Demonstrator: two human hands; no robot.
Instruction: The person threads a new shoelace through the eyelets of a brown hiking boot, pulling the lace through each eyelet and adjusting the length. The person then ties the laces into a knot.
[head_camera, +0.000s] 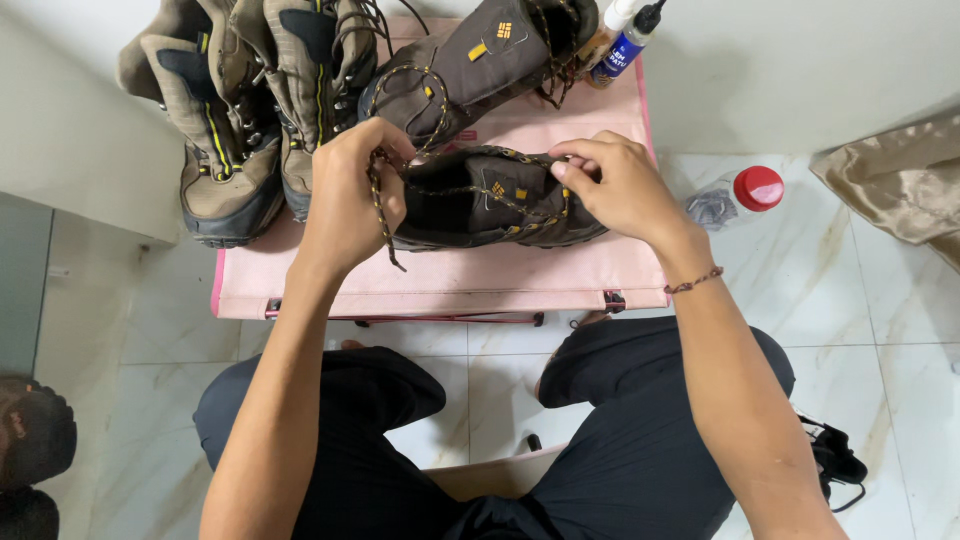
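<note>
Partly hidden boot (500, 205); left hand (345, 195), right hand (615, 185) both pinching lace (380, 215); bottles (625, 40) cropped

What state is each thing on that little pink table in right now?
Dark brown hiking boot: upright, lace loose, being threaded.
Speckled lace: pinched in left hand.
Right hand: grip on lace at the eyelets.
Second brown boot: tipped over, unlaced.
Grey-tan boots: piled together.
Red-capped clear bottle: capped, lying on the floor.

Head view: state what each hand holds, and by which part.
Left hand grips the brown-and-yellow shoelace near its free end. Right hand pinches the same lace where it crosses the dark boot, by the eyelets.
</note>
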